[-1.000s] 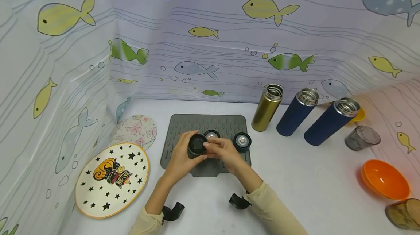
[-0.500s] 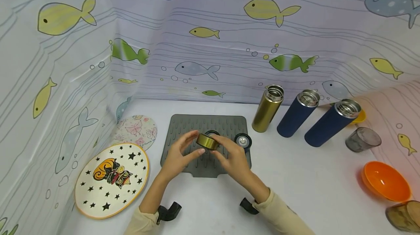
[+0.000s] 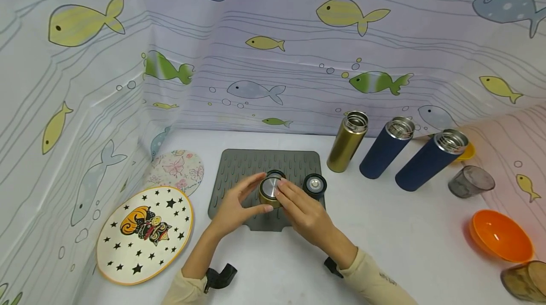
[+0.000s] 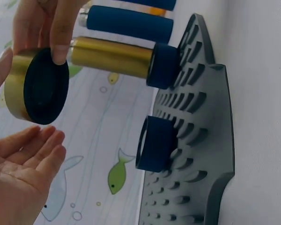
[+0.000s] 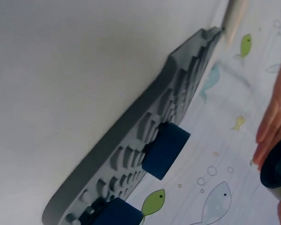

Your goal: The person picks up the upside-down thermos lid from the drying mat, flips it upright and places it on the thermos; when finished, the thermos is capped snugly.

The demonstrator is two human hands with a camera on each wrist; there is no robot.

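Gold metal and black lining make up the round lid held over the grey mat; half a second ago it showed its gold side wall, and now its shiny flat top faces the head camera, while a second ago its dark hollow faced up. Left of the mat lie a round plate with stars and a pale floral disc. The left hand sits at the lid's left with straight, relaxed fingers, the thumb tip at the lid's lower edge; in the left wrist view its palm is apart from the lid. The right hand pinches the lid from the right, fingertips curled over its rim, and it has come lower over the mat since the earlier frame. The mat is soft-looking and ribbed with oval dimples. On it, beyond the lid and to its right, stand two dark blue round caps. Right of the mat stand a slim gold flask and two navy flasks, all open-mouthed with steel threads. Further right are a smoky glass cup and a glossy orange bowl.
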